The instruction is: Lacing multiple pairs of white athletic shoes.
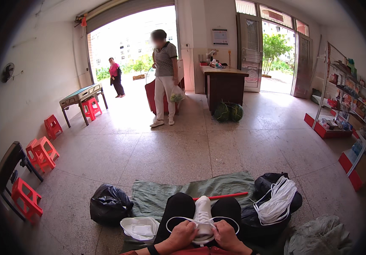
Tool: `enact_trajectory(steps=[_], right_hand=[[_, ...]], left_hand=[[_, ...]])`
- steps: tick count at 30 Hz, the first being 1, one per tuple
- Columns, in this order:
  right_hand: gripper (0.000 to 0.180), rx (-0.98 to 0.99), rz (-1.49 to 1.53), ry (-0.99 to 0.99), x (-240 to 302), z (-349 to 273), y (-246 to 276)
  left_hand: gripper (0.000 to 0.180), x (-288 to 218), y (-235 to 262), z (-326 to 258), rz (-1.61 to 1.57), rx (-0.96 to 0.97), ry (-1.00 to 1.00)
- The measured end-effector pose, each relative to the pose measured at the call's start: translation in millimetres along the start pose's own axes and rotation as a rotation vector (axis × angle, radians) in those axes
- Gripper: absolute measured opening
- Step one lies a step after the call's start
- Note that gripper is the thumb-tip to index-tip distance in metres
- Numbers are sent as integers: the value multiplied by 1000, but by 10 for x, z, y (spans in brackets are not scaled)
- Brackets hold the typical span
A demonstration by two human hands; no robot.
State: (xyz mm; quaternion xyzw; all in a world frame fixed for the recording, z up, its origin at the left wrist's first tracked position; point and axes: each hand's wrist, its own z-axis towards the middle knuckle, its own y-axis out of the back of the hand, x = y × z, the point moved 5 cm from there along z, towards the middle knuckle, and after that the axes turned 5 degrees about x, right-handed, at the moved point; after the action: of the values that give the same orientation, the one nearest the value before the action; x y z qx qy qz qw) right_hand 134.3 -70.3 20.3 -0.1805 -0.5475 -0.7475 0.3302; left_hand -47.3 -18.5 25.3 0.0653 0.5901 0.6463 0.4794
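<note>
A white lace-up shoe is held between my knees, its toe pointing away from me. My left hand is closed on one side of the white shoelace, which loops out to the left. On the other side my right hand pinches the lace too, and a second loop bows out to the right. Both hands are close together over the shoe's opening. Whether the lace is knotted between them is too small to tell.
Green cloth lies before me with a red rod on it. A black bag and white plastic container are at left; a bundle of white laces rests on black bags at right. A person stands ahead holding a plastic bag.
</note>
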Motion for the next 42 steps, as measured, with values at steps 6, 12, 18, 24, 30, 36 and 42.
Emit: enact_trajectory(steps=[6, 12, 18, 24, 30, 36, 42], right_hand=[[11, -27, 42, 1, -12, 14, -42], [18, 302, -279, 52, 141, 110, -63], [19, 277, -578, 569, 406, 384, 66], [12, 305, 249, 536, 1014, 268, 495], [36, 126, 229, 491, 1101, 411, 731], [15, 225, 709, -29, 553, 462, 247], [8, 71, 861, -332, 323, 570, 97]], left_hand=[[16, 95, -71, 34, 77, -23, -62], [38, -183, 102, 138, 352, 381, -300], [21, -259, 9, 338, 562, 376, -455], [17, -392, 418, 468, 103, 334, -409], [9, -856, 1367, 604, -544, -170, -245], [43, -554, 1041, 452, -408, -221, 13], [26, -224, 236, 316, -939, 391, 140]])
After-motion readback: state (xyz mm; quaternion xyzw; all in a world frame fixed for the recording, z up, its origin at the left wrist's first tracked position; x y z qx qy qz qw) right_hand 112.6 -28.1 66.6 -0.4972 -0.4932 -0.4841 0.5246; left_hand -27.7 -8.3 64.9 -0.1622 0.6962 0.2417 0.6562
